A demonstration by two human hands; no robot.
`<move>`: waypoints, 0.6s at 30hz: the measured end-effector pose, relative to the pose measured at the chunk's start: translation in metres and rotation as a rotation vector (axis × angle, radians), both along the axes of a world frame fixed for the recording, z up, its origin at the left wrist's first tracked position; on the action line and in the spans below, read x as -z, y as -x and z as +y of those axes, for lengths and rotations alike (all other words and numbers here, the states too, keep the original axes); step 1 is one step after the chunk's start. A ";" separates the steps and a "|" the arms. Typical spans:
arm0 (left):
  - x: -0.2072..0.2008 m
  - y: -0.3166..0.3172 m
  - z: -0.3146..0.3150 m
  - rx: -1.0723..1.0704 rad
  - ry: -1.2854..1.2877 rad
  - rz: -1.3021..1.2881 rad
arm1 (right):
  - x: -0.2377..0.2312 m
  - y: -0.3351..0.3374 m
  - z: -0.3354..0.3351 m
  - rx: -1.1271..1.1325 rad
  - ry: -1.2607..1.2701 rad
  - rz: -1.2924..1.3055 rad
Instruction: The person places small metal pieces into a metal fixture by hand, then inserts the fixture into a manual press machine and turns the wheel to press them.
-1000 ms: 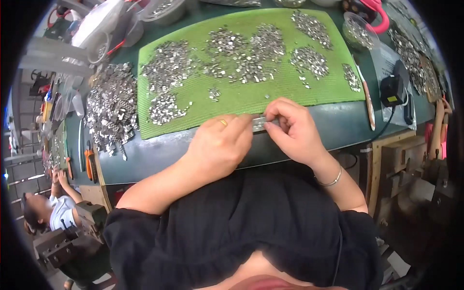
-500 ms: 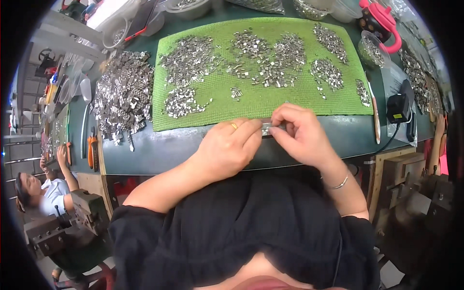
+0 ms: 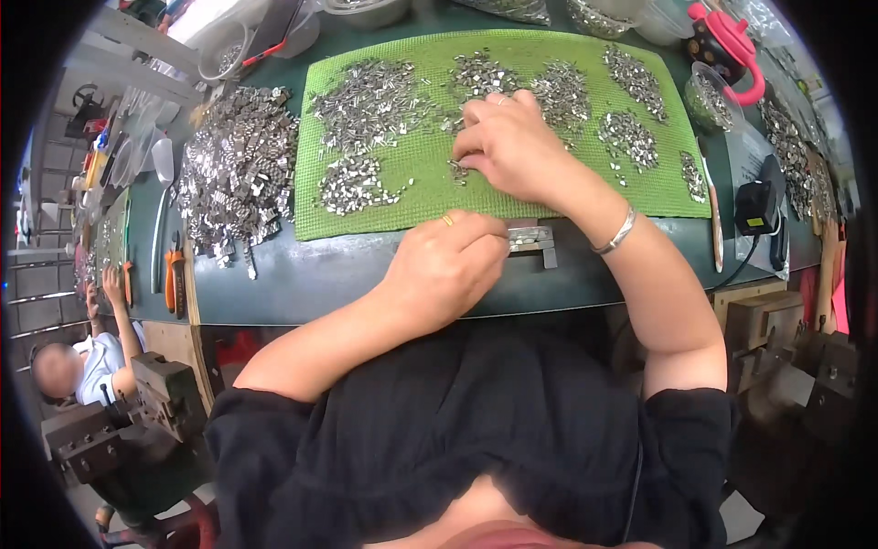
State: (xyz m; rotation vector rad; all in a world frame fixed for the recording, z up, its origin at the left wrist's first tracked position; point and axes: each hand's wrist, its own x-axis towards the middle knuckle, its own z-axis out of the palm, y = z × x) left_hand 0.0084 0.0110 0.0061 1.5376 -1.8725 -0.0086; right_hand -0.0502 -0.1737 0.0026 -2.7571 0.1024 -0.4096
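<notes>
My left hand (image 3: 444, 270) is closed on the left end of a flat steel jig (image 3: 530, 240), which lies on the dark table in front of the mat. The jig's right end, with a small step, sticks out past my fingers. My right hand (image 3: 512, 146) is over the green textured mat (image 3: 421, 201), with thumb and fingertips pinched together at a small cluster of metal pieces (image 3: 459, 174). Whatever lies between those fingertips is too small to make out. Loose heaps of tiny silvery parts (image 3: 366, 105) cover much of the mat around it.
Left of the mat rises a big heap of metal links (image 3: 233, 174). Nearby lie orange-handled pliers (image 3: 175, 279). On the right are a white-handled tool (image 3: 713, 215), a black adapter (image 3: 757, 206) and a red-lidded pot (image 3: 727, 46). Another person (image 3: 87, 366) works at far left.
My right hand has left the jig and moved forward onto the mat, to the small cluster. The jig's right end is now uncovered. My left hand stays on the jig.
</notes>
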 end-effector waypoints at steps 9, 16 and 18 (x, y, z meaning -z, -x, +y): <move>-0.005 -0.001 -0.005 -0.080 -0.135 0.318 | 0.016 -0.003 0.003 -0.016 0.078 -0.081; -0.002 0.005 -0.005 -0.097 -0.112 0.156 | 0.011 -0.001 -0.004 -0.037 -0.047 -0.068; 0.000 0.009 -0.003 -0.130 -0.032 0.000 | 0.014 -0.004 -0.001 -0.040 -0.049 -0.095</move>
